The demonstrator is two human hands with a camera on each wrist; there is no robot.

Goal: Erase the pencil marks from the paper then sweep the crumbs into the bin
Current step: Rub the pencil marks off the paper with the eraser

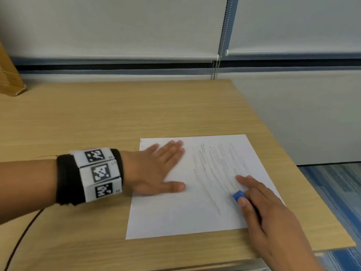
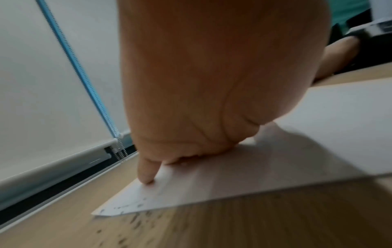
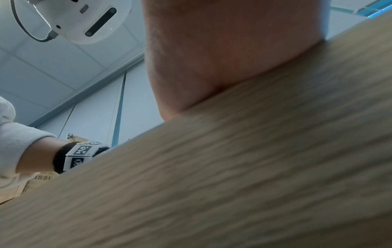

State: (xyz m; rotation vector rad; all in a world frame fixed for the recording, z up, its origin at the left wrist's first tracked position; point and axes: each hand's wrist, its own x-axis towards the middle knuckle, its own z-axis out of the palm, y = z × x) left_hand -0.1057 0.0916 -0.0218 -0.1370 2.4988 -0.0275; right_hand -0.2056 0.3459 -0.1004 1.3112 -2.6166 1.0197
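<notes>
A white sheet of paper [image 1: 175, 212] lies on the wooden table [image 1: 88, 118], with grey pencil scribbles [image 1: 214, 165] across its right half. My left hand [image 1: 156, 169] lies flat on the paper's upper left part, fingers straight and pressing it down; in the left wrist view the left hand [image 2: 191, 100] touches the paper [image 2: 297, 142] near its corner. My right hand [image 1: 259, 204] pinches a blue eraser [image 1: 238, 195] between thumb and forefinger, set on the lower right scribbles. In the right wrist view only the right hand's heel [image 3: 222, 50] shows against the table [image 3: 233, 167].
Dark eraser crumbs [image 2: 131, 223] lie on the table by the paper's far left corner. A brown cardboard box [image 1: 9, 75] stands at the back left. The table's right edge [image 1: 312, 192] drops to blue carpet. A roller blind and its bead chain [image 1: 216, 69] hang behind. No bin is in view.
</notes>
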